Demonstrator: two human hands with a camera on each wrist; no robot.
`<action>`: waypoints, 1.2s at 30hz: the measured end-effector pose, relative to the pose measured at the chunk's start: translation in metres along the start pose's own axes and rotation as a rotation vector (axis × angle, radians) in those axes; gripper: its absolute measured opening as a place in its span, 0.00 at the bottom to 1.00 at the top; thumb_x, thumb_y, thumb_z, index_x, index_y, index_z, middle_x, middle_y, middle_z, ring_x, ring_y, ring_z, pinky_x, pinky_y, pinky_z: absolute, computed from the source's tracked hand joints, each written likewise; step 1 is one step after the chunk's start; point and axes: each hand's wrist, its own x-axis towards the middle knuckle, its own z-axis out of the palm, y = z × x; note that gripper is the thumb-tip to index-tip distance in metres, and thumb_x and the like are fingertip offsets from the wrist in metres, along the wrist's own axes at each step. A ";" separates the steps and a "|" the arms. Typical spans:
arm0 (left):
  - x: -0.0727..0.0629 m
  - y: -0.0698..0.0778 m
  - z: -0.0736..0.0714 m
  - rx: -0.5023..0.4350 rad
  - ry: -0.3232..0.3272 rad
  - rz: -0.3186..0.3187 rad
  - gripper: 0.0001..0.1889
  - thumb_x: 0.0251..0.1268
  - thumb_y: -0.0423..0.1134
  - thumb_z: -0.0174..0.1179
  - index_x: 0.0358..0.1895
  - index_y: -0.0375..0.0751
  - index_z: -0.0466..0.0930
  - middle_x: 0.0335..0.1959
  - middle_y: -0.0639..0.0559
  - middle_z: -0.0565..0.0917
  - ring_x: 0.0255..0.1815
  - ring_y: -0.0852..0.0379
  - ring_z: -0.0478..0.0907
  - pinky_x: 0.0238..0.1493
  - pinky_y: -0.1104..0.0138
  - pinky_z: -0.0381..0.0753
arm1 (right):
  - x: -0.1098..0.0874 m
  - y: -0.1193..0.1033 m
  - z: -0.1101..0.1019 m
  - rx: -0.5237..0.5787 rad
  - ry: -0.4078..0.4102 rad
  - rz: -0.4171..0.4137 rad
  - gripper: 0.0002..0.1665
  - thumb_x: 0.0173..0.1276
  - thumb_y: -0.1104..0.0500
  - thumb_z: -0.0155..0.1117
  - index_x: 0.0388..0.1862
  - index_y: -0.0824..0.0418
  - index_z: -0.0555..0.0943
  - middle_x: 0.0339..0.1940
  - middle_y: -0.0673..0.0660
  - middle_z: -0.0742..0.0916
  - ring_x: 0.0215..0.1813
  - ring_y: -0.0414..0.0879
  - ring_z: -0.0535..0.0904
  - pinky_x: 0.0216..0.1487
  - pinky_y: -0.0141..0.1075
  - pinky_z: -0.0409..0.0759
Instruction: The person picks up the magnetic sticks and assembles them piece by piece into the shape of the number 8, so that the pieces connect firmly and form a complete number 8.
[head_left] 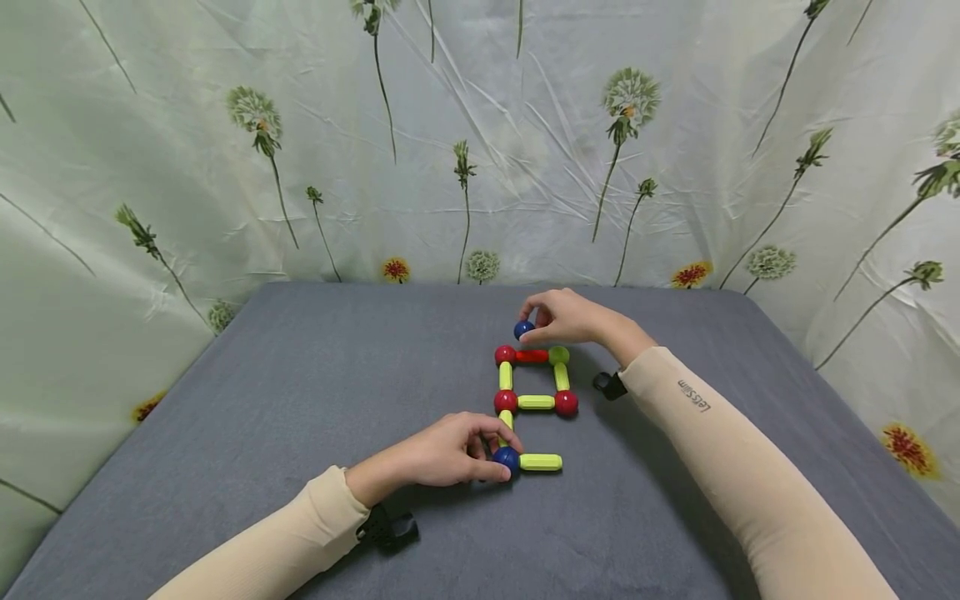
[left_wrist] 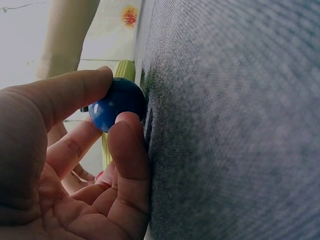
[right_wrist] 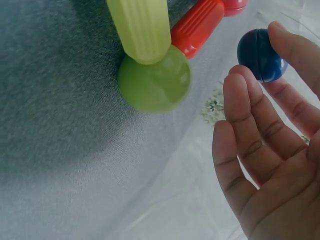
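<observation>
A flat figure of balls and rods lies on the grey cloth. My left hand point(head_left: 453, 450) pinches the blue ball point(left_wrist: 117, 104) at its near left corner, with a yellow-green rod point(head_left: 542, 462) sticking out to the right of that ball. Between thumb and fingers, my right hand point(head_left: 566, 317) holds another blue ball point(right_wrist: 261, 55) above the figure's far side. Below it are a red ball point(head_left: 506, 356), a red rod point(head_left: 532, 357) and a green ball point(right_wrist: 155, 82). Two more red balls, one at the right point(head_left: 566, 403), join yellow-green rods point(head_left: 536, 402) in the middle.
The grey-covered table point(head_left: 360, 358) spreads around the figure. Behind it hangs a pale curtain point(head_left: 525, 167) printed with dandelions. A black strap piece point(head_left: 611, 385) shows at the right wrist, another point(head_left: 390, 529) at the left wrist.
</observation>
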 end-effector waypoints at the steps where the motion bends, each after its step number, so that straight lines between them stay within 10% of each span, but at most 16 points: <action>1: 0.000 0.000 0.000 0.000 0.000 0.000 0.14 0.57 0.49 0.64 0.47 0.63 0.79 0.35 0.55 0.79 0.19 0.60 0.74 0.20 0.67 0.75 | -0.003 0.000 -0.001 -0.004 -0.004 -0.001 0.20 0.60 0.43 0.65 0.49 0.49 0.77 0.34 0.51 0.85 0.34 0.43 0.79 0.37 0.34 0.77; 36: 0.001 0.001 0.001 0.000 0.004 -0.015 0.13 0.57 0.49 0.64 0.46 0.64 0.79 0.35 0.55 0.81 0.19 0.59 0.75 0.21 0.63 0.79 | -0.095 -0.008 -0.004 0.063 -0.210 0.046 0.19 0.56 0.41 0.68 0.42 0.47 0.78 0.29 0.47 0.85 0.32 0.41 0.78 0.34 0.35 0.75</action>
